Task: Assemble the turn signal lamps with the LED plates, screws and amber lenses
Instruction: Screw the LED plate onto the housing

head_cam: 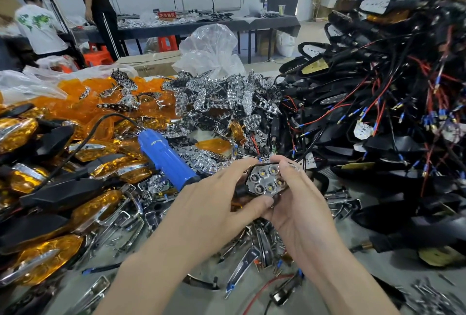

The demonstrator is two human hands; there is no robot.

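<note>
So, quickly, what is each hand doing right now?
Left hand: holding the lamp, thumb underneath.
Right hand: holding the same lamp, fingers curled over its edge.

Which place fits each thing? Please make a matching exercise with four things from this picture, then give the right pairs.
Things: 1 blue screwdriver; 2 lamp with LED plate; 3 black wired housings; 4 clear plastic bag.
Places: A piled at the right; B held between left hand and right hand; C behind the heaps, in the middle; D lying left of the hands.
Pairs: 1-D, 2-B, 3-A, 4-C.
</note>
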